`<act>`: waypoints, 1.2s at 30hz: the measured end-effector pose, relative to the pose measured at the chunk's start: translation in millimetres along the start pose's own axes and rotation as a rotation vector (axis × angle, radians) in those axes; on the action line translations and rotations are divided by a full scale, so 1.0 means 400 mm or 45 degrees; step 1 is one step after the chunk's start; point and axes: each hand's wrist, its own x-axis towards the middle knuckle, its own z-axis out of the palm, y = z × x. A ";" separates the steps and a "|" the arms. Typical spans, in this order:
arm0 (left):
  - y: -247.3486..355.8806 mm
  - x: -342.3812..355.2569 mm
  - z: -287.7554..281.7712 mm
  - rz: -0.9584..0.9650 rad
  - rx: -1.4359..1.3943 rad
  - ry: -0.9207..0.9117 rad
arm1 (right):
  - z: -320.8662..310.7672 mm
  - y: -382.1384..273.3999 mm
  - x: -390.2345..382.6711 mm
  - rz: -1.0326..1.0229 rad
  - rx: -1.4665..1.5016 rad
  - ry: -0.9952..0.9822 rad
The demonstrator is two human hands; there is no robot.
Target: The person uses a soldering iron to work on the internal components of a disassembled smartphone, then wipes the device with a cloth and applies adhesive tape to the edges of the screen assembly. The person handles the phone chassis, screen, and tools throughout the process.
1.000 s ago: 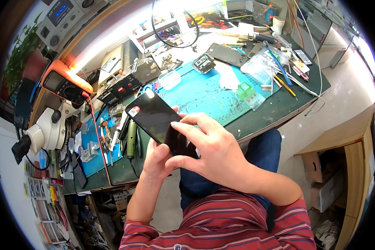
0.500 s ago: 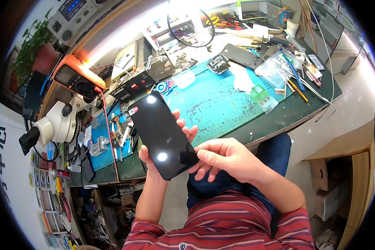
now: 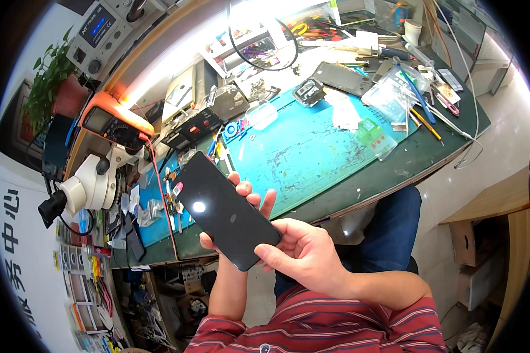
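Note:
A black smartphone (image 3: 225, 203) lies tilted across my left hand (image 3: 246, 189), its glossy dark side up with a bright lamp reflection on it. Fingertips of that hand show along the far right edge, and its thumb presses the left edge; the palm is hidden behind the phone. My right hand (image 3: 307, 254) grips the phone's lower right corner, thumb on top and fingers underneath. Near the phone's upper left edge shows a small red and white sticker (image 3: 178, 188). Both hands are above my lap, just in front of the bench.
A blue mat (image 3: 300, 144) covers part of the green workbench. An orange multimeter (image 3: 118, 120) and a white microscope (image 3: 88, 185) stand on the left. Farther back are a dark camera-like part (image 3: 308, 92), a black flat panel (image 3: 341, 78), plastic bags (image 3: 390, 99) and several tools.
The phone has come lower and nearer to me, tilting further left. My right hand has gone from touching its corner edge to gripping it, thumb over the front.

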 end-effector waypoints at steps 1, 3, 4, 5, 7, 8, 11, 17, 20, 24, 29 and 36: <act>-0.004 -0.002 -0.001 0.007 -0.022 0.014 | -0.003 0.000 0.000 0.003 -0.024 0.000; -0.010 -0.005 -0.001 0.022 -0.065 0.045 | -0.005 -0.004 0.000 0.023 -0.047 -0.001; -0.011 -0.006 0.001 0.019 -0.068 0.066 | -0.005 -0.007 0.000 0.034 -0.057 -0.002; -0.011 -0.008 0.003 0.017 -0.071 0.087 | -0.006 -0.009 0.001 0.033 -0.064 0.000; -0.008 -0.008 0.002 0.012 -0.056 0.089 | -0.006 -0.012 0.001 0.034 -0.079 0.001; -0.007 -0.008 -0.002 0.007 -0.038 0.069 | -0.004 -0.011 0.001 0.015 -0.066 0.027; 0.006 -0.019 0.003 -0.024 0.084 0.120 | -0.003 -0.005 0.002 -0.046 -0.036 0.089; 0.047 -0.033 0.091 -0.252 0.334 0.592 | -0.055 0.005 -0.015 -0.073 -0.246 0.165; 0.052 -0.072 0.088 -0.236 0.579 0.848 | -0.070 0.006 -0.025 -0.149 -0.376 0.189; 0.045 -0.094 0.100 -0.190 0.634 0.766 | -0.083 0.022 -0.031 -0.201 -0.430 0.175; 0.044 -0.106 0.113 -0.161 0.634 0.744 | -0.090 0.025 -0.031 -0.252 -0.526 0.174; 0.037 -0.098 0.120 -0.130 0.714 0.771 | -0.093 0.020 -0.031 -0.275 -0.581 0.183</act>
